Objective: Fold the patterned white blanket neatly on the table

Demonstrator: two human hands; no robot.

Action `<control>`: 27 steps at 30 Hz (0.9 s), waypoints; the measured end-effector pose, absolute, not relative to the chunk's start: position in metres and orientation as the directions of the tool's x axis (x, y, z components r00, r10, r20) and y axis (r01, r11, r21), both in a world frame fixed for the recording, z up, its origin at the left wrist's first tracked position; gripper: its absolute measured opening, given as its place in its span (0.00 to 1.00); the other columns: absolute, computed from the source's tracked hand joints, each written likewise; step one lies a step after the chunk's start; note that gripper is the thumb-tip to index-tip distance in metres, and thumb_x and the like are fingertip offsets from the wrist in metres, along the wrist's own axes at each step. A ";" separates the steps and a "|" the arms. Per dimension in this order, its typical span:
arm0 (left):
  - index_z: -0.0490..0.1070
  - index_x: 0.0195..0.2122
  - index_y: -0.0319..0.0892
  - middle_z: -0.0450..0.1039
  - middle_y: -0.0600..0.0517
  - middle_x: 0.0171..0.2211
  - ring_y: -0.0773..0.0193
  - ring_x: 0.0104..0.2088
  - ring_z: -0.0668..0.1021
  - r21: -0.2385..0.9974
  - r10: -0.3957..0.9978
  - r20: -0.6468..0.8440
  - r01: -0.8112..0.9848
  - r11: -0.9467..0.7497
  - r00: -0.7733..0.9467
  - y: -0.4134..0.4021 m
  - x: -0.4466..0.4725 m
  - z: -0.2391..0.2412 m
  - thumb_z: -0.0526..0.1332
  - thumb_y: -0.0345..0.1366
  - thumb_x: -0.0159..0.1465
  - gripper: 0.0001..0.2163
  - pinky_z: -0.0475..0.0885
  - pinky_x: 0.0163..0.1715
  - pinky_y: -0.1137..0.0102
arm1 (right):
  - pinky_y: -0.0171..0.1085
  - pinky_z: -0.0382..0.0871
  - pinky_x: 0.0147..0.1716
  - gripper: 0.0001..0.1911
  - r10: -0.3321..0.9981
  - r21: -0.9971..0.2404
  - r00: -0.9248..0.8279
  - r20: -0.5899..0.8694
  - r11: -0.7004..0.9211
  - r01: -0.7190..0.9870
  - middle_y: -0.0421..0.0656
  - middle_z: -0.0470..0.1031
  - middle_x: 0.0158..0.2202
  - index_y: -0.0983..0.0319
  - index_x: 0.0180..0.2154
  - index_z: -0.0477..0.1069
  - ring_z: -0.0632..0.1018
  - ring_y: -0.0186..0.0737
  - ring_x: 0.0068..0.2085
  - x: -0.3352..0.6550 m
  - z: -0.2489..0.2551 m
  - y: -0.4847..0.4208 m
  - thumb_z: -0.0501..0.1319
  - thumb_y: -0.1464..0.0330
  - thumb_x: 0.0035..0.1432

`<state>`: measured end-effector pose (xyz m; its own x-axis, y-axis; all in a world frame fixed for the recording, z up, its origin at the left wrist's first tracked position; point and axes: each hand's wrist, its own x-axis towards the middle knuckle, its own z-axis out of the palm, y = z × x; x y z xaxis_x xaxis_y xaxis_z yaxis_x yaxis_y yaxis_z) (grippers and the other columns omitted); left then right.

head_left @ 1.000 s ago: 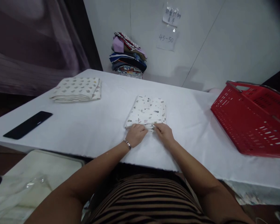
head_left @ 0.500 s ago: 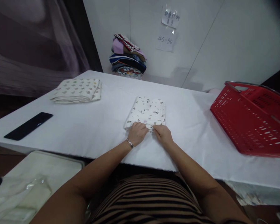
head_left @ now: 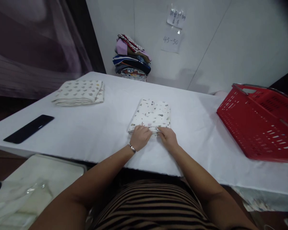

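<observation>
A folded white cloth with small printed figures (head_left: 151, 114) lies in the middle of the white table (head_left: 98, 127). My left hand (head_left: 139, 137), with a bracelet at the wrist, has its fingers curled on the cloth's near edge. My right hand (head_left: 168, 137) pinches the same near edge just to the right. The two hands almost touch each other.
A second folded patterned cloth (head_left: 79, 92) lies at the far left. A black phone (head_left: 28, 128) lies near the left edge. A red plastic basket (head_left: 261, 119) stands at the right. A pile of folded fabrics (head_left: 132, 57) leans against the back wall.
Both hands stay at the cloth's near edge with only slight shifts of the fingers. The cloth has not moved.
</observation>
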<state>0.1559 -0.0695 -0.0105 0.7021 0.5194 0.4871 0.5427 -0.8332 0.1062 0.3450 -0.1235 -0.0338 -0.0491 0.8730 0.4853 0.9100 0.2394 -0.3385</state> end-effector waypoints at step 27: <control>0.73 0.36 0.38 0.75 0.43 0.29 0.58 0.31 0.77 0.097 0.622 0.224 0.619 -0.780 0.750 -0.075 0.184 -0.012 0.46 0.32 0.66 0.15 0.68 0.30 0.66 | 0.40 0.67 0.45 0.13 0.865 -0.307 -0.080 0.496 0.261 0.915 0.43 0.76 0.45 0.57 0.47 0.70 0.75 0.40 0.45 0.352 -0.031 -0.119 0.52 0.67 0.62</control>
<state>0.1838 -0.0747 -0.0119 0.7498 0.6225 0.2243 0.6185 -0.7798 0.0966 0.3518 -0.1192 -0.0308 -0.0802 0.8646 0.4960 0.9152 0.2610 -0.3070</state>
